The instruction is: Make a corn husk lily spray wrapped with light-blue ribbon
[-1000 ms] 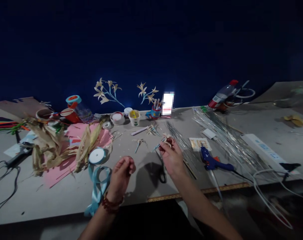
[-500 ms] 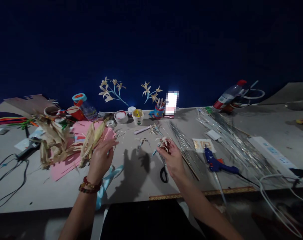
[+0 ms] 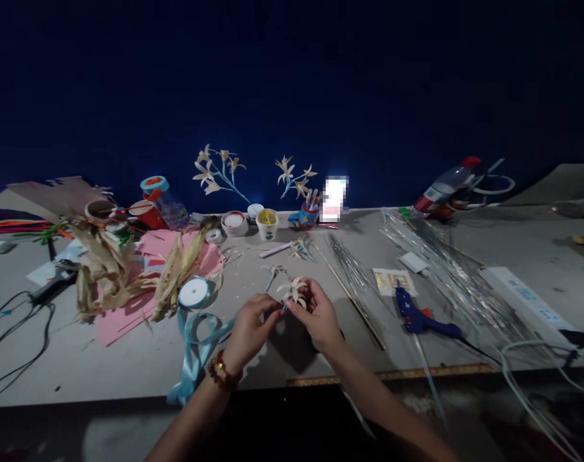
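Pinching the cream, star-shaped flower point(image 3: 296, 292) over the worktop point(image 3: 253, 256), my right hand point(image 3: 313, 307) meets my left hand point(image 3: 269, 314), its grip narrow on the stem; a blue plastic glue gun point(image 3: 424, 322) lies toward three o'clock.

Dim light leaves the backdrop point(image 3: 292, 83) nearly black, the pixelated screen point(image 3: 334, 197) glaring, shadows beneath the hands, edges stretched.

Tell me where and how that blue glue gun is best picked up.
Probably by its handle, from above: the glue gun lies on its side, handle stretching right, nozzle facing away and possibly hot. Grip short of the end, where the black cord leaves.
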Motion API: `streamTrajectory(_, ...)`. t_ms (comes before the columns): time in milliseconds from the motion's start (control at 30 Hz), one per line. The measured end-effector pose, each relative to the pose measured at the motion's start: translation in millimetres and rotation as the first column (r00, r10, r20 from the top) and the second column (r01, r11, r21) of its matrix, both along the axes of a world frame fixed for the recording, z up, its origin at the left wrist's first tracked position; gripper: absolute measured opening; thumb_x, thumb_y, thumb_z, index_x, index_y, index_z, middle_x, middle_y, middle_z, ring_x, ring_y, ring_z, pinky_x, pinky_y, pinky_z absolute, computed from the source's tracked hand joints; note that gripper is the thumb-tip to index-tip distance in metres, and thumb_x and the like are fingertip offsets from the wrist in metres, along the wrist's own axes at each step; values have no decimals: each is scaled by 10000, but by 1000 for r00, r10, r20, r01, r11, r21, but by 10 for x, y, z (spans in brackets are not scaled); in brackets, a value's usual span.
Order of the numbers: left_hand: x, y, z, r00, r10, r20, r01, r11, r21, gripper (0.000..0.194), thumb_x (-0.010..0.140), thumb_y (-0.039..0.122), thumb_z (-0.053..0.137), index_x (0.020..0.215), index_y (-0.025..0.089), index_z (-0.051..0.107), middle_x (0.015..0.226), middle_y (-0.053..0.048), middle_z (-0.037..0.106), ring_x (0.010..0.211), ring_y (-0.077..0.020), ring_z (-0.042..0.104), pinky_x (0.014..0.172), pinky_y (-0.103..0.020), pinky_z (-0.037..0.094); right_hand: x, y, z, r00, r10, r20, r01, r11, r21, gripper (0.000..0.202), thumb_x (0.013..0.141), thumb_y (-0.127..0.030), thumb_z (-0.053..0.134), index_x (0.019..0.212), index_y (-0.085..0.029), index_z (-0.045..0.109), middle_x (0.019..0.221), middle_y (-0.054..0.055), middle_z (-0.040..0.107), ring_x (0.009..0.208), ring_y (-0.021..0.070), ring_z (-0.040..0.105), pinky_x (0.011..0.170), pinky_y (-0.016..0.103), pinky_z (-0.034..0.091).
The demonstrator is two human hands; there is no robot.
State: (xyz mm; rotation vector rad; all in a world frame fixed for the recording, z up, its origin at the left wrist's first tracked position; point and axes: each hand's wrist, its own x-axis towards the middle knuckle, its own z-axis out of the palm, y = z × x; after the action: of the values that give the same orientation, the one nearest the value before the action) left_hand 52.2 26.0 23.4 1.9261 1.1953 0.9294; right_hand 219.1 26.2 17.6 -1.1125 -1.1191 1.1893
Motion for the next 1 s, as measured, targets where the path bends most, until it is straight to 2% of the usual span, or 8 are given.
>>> streamTrajectory(133, 62, -52, -71, 988, 13, 157, -3, 998, -66, 94, 869, 257, 604, 873, 197, 675, 871, -49, 687, 861, -193, 627, 807, -303, 470, 27, -45, 36, 992, -1, 126, -8, 997, 75, 403, 770, -245, 702, 1142, -245, 549, 996, 19, 662, 863, 168, 635, 802, 282, 508)
streamTrajectory(233, 87, -81, -127, 958, 83, 273, -35, 983, -178, 97, 847, 267, 630, 851, 191, 690, 854, -47, 697, 844, -193, 629, 804, -301, 467, 45, -84, 78, 975, -38, 220, 11, 992, 125, 430, 791, -234, 689, 1198, -243, 553, 998, 32, 650, 876, 176, 631, 827, 302, 507)
streamTrajectory(333, 126, -106, -187, 853, 240, 463, -71, 934, -351, 115, 795, 294, 695, 821, 182, 700, 817, -45, 697, 799, -187, 630, 767, -291, 482, 50, -129, 125, 963, -66, 261, 25, 987, 158, 448, 808, -221, 683, 1235, -258, 553, 1024, 41, 642, 912, 186, 625, 853, 320, 502)
streamTrajectory(433, 155, -134, -223, 765, 324, 556, -90, 909, -406, 128, 768, 303, 725, 812, 186, 698, 847, -41, 693, 836, -184, 636, 796, -286, 490, 54, -173, 144, 962, -95, 255, 49, 982, 183, 481, 807, -213, 690, 1259, -281, 542, 1039, 39, 637, 923, 190, 625, 875, 333, 496)
streamTrajectory(533, 176, -171, -232, 750, 312, 583, -66, 912, -404, 101, 782, 291, 717, 826, 201, 702, 934, -47, 713, 929, -191, 642, 880, -300, 479, 61, -214, 122, 960, -138, 243, 89, 975, 204, 517, 790, -203, 704, 1274, -288, 545, 1001, 34, 631, 887, 193, 628, 895, 354, 492)
streamTrajectory(633, 199, -207, -237, 738, 302, 603, -39, 912, -409, 86, 781, 284, 723, 824, 211, 710, 952, -47, 730, 948, -197, 652, 891, -304, 484, 62, -253, 83, 960, -140, 241, 82, 968, 235, 533, 777, -189, 708, 1277, -293, 554, 1036, 45, 635, 912, 206, 629, 912, 368, 485)
streamTrajectory(833, 217, -246, -211, 744, 338, 577, -66, 896, -439, 157, 720, 335, 770, 779, 202, 709, 785, -28, 726, 765, -188, 659, 753, -295, 528, 54, -291, 43, 958, -139, 249, 72, 963, 259, 525, 779, -170, 695, 1269, -300, 559, 1070, 53, 632, 930, 208, 622, 900, 369, 489)
streamTrajectory(1000, 190, -258, -122, 792, 352, 499, -156, 907, -391, 150, 726, 342, 756, 750, 194, 740, 786, -57, 729, 771, -218, 667, 729, -312, 532, 86, -278, 30, 978, -93, 185, 47, 969, 241, 518, 775, -157, 664, 1266, -283, 557, 1008, 46, 636, 918, 215, 628, 899, 379, 492)
